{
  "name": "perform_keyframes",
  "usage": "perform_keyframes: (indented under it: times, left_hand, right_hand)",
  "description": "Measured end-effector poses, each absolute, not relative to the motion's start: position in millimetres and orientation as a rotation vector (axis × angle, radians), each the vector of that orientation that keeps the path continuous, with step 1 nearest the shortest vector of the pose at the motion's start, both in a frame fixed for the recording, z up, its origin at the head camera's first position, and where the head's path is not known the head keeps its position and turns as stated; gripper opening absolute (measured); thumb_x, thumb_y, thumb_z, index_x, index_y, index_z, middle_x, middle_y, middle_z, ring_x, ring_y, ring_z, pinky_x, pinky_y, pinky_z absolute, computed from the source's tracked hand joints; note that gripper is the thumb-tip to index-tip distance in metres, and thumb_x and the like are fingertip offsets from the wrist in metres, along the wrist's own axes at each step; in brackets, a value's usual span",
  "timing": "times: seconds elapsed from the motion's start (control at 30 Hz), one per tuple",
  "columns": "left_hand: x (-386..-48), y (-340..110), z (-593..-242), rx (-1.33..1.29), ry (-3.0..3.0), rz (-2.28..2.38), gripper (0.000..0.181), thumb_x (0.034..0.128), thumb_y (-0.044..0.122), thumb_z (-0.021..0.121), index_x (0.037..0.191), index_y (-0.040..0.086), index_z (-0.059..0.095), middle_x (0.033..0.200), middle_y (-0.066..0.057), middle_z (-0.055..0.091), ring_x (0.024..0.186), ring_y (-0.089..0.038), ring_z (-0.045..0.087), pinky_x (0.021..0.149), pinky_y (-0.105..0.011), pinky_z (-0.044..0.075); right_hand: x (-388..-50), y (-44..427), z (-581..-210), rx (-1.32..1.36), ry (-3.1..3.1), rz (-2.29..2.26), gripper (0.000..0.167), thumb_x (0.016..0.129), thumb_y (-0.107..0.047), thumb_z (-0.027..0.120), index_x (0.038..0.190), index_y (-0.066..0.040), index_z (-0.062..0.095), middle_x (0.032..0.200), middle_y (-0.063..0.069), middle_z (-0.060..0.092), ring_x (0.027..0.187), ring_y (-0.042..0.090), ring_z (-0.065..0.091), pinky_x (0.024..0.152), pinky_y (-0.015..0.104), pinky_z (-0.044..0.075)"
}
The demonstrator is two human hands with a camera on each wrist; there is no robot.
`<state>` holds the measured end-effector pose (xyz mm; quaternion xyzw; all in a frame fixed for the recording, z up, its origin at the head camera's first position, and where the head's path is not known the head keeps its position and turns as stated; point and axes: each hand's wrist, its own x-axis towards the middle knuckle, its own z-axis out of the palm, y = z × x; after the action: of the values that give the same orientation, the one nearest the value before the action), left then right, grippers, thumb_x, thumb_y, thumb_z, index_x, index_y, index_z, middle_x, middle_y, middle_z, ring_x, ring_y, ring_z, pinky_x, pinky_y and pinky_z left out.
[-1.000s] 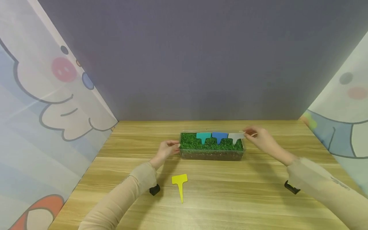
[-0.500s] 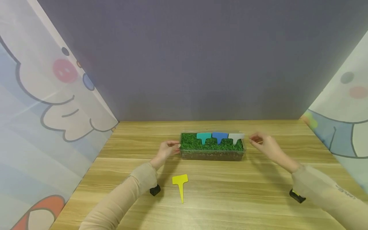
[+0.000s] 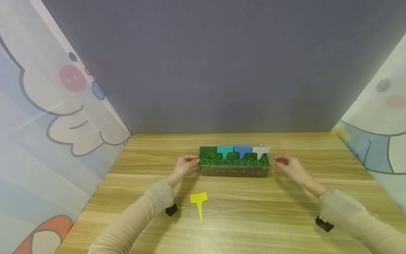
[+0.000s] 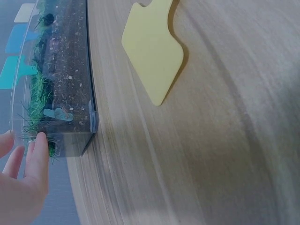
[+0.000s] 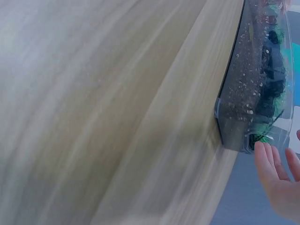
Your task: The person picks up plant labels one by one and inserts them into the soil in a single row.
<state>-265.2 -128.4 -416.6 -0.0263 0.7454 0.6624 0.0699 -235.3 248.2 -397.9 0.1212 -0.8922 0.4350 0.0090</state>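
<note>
A clear planter box (image 3: 234,171) of dark soil topped with green grass stands at the back of the table. Teal (image 3: 225,150), blue (image 3: 242,150) and white (image 3: 260,150) T-shaped plant labels stand in the grass. My left hand (image 3: 183,166) touches the box's left end with fairly straight fingers (image 4: 40,157). At the right end, my right hand (image 3: 291,167) has its fingertips (image 5: 260,149) at the end wall, fingers loosely extended; contact is hard to tell. Neither hand holds a label. A yellow plant label (image 3: 198,199) lies flat on the table, nearer the front.
The wooden table (image 3: 247,218) meets a grey panel (image 3: 228,88) behind the box. Printed cartoon cloths hang at left (image 3: 63,106) and right (image 3: 380,123). A black wrist device (image 3: 171,210) shows under the left sleeve, another (image 3: 324,224) by the right.
My right hand has left the white label, drawn back rightward, then come down beside the box's right end. The left hand has stayed at the left end.
</note>
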Motion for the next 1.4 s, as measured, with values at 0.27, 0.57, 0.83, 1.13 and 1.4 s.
perform_keyframes:
  times: [0.27, 0.57, 0.83, 1.13, 1.4]
  left_hand:
    - [-266, -129, -420, -0.077, 2.241, 2.01, 0.027, 0.0841, -0.001, 0.056, 0.108, -0.012, 0.055, 0.103, -0.026, 0.056, 0.084, -0.03, 0.061, 0.079, -0.036, 0.054]
    - [-270, -131, -427, -0.06, 2.213, 2.047, 0.026, 0.0839, 0.0, 0.057, 0.107, -0.012, 0.056, 0.103, -0.025, 0.056, 0.083, -0.029, 0.061, 0.078, -0.034, 0.055]
    - [-290, -138, -458, -0.085, 2.223, 2.019, 0.028, 0.0833, 0.005, 0.059, 0.109, -0.008, 0.056, 0.102, -0.021, 0.057, 0.083, -0.027, 0.062, 0.078, -0.032, 0.055]
    - [-265, -124, -412, -0.143, 2.27, 1.964, 0.026, 0.084, -0.003, 0.055, 0.108, -0.012, 0.054, 0.105, -0.027, 0.054, 0.085, -0.031, 0.061, 0.079, -0.035, 0.054]
    - [-266, -127, -406, -0.132, 2.308, 1.871, 0.026, 0.0841, -0.003, 0.054, 0.109, -0.011, 0.055, 0.107, -0.027, 0.055, 0.087, -0.032, 0.06, 0.082, -0.039, 0.052]
  right_hand:
    - [-233, 244, -400, 0.273, -2.756, 1.683, 0.041, 0.09, -0.006, 0.046, 0.12, 0.02, 0.035, 0.108, 0.037, 0.049, 0.091, 0.04, 0.056, 0.079, 0.036, 0.053]
    - [-231, 241, -403, 0.177, -2.711, 1.904, 0.048, 0.091, -0.008, 0.045, 0.126, 0.02, 0.027, 0.118, 0.038, 0.04, 0.099, 0.034, 0.055, 0.084, 0.026, 0.051]
    - [-231, 237, -405, 0.091, -2.727, 1.877, 0.051, 0.092, -0.015, 0.047, 0.128, 0.016, 0.029, 0.123, 0.036, 0.039, 0.1, 0.03, 0.055, 0.086, 0.028, 0.049]
    - [-228, 236, -407, 0.074, -2.72, 1.871, 0.05, 0.093, -0.016, 0.044, 0.13, 0.014, 0.029, 0.125, 0.034, 0.038, 0.105, 0.033, 0.052, 0.089, 0.028, 0.047]
    - [-228, 232, -409, 0.113, -2.711, 1.816, 0.048, 0.093, -0.015, 0.044, 0.127, 0.017, 0.03, 0.119, 0.035, 0.041, 0.102, 0.036, 0.053, 0.088, 0.029, 0.048]
